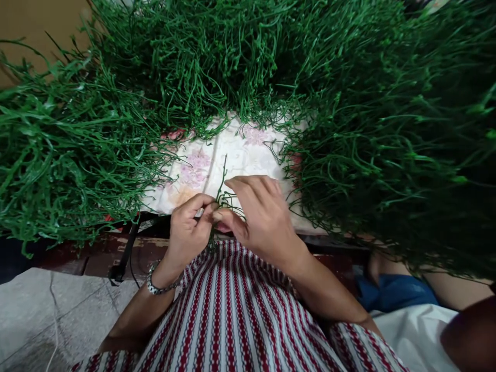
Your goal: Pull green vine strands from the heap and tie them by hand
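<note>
Close to my body, over the near edge of a flowered cloth [232, 160], both my hands meet around a few thin green stems [223, 178]. My left hand [189, 222] is closed on the stems, its thumb and index finger pinching them. One stem stands up above the fingers, and a dark green bunch hangs below. My right hand [261, 212] is beside it, thumb tip touching the pinch point and the other fingers raised and apart over some curled stems.
Large heaps of green stems lie to the left [77, 139], at the back [232, 46] and to the right [387, 155]. Another person in blue shorts [403, 292] sits at the right. A black strap [127, 248] hangs at the table's near edge.
</note>
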A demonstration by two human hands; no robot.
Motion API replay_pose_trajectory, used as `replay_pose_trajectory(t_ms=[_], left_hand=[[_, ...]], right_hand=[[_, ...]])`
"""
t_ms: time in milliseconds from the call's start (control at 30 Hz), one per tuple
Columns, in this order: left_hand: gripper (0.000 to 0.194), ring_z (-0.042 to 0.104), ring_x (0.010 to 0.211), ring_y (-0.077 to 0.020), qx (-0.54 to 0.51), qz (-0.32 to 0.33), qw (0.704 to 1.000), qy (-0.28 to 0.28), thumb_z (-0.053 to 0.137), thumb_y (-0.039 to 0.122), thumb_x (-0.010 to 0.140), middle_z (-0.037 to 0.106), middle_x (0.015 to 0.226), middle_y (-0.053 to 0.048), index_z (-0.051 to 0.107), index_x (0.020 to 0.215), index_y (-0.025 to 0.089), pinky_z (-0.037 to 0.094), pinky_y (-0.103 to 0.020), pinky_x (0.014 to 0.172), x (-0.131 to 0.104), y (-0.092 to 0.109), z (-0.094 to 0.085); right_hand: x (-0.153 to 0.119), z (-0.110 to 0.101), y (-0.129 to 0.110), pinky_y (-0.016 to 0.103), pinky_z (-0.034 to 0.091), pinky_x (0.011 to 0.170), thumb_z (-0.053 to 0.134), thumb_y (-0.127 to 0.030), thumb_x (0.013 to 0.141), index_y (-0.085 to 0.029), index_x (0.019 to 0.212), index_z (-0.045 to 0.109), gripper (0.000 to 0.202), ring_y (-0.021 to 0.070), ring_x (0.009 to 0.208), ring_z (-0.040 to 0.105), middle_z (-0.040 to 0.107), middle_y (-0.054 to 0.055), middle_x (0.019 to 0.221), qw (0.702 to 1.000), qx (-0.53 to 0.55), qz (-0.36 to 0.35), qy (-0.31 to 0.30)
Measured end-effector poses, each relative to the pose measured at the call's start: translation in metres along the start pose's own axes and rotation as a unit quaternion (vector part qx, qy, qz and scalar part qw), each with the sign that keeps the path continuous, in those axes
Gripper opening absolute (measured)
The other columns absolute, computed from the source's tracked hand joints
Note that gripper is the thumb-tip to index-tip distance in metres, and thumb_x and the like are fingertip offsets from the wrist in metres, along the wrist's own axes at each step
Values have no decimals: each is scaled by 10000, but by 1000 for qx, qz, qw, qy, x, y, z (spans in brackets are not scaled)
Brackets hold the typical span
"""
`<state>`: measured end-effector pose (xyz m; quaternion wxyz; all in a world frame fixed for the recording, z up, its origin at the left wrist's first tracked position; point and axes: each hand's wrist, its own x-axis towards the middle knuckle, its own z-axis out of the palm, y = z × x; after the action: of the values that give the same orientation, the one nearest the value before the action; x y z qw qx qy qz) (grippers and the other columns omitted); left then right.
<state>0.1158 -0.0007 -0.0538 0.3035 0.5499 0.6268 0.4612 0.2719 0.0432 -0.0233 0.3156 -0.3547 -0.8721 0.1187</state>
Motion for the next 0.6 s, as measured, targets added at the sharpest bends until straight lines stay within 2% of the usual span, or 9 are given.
replay_pose_trajectory(t_ms=[67, 133, 167, 233, 300, 367, 467, 600], left_hand=[[96, 462, 570, -93, 8, 18, 1000, 7, 526, 195, 810, 520, 620, 34, 571, 727, 176, 360, -205, 567, -3, 1, 2], [88, 457, 582, -96, 0, 7, 1000, -4, 532, 207, 814, 518, 633, 30, 570, 740, 178, 356, -207, 571, -5, 0, 4], [88, 456, 588, -98, -14, -5, 1000, -13, 534, 218, 818, 519, 641, 28, 570, 748, 179, 358, -208, 576, -6, -1, 5], [99, 463, 602, -103, -62, -32, 997, -24, 537, 244, 822, 524, 658, 23, 571, 755, 179, 370, -209, 589, -6, -3, 6], [108, 480, 624, -108, -112, -59, 991, -29, 549, 262, 816, 543, 680, 18, 579, 754, 179, 382, -208, 599, -6, -4, 7], [104, 487, 627, -108, -150, -78, 985, -36, 573, 267, 802, 553, 681, 19, 592, 751, 178, 383, -202, 587, -6, -5, 8], [78, 455, 574, -86, -208, -97, 973, -32, 616, 250, 776, 528, 639, 33, 604, 744, 180, 360, -187, 537, -6, -8, 8], [75, 405, 504, -59, -291, -152, 944, -25, 655, 234, 748, 489, 587, 49, 606, 735, 180, 323, -172, 477, -5, -9, 9]], right_hand=[[1, 12, 9, 350, 411, 749, 439, -394, 898, -128, 875, 570, 298, 195, 794, 521, 602, 87, 821, 995, 7, 40, -89], [-2, 21, 17, 297, 406, 698, 390, -354, 923, -140, 780, 549, 303, 158, 716, 505, 567, 52, 729, 985, 81, 60, -139], [-3, 23, 20, 280, 410, 700, 380, -328, 929, -138, 793, 549, 289, 149, 729, 512, 567, 51, 745, 980, 127, 65, -141], [-7, 26, 23, 276, 427, 773, 409, -309, 922, -126, 956, 553, 236, 154, 862, 538, 593, 78, 904, 967, 208, 68, -127], [-10, 26, 25, 293, 421, 878, 486, -332, 889, -124, 1171, 477, 351, 169, 1035, 521, 563, 112, 1122, 952, 275, 56, -124], [-11, 27, 25, 294, 408, 933, 534, -349, 862, -127, 1279, 392, 493, 170, 1116, 500, 508, 125, 1248, 934, 326, 40, -137], [-13, 29, 26, 266, 426, 908, 525, -330, 869, -131, 1278, 396, 474, 149, 1071, 534, 517, 111, 1249, 917, 369, 36, -146], [-15, 29, 24, 236, 443, 839, 511, -316, 878, -131, 1235, 423, 412, 128, 972, 564, 580, 77, 1115, 910, 382, 53, -154]])
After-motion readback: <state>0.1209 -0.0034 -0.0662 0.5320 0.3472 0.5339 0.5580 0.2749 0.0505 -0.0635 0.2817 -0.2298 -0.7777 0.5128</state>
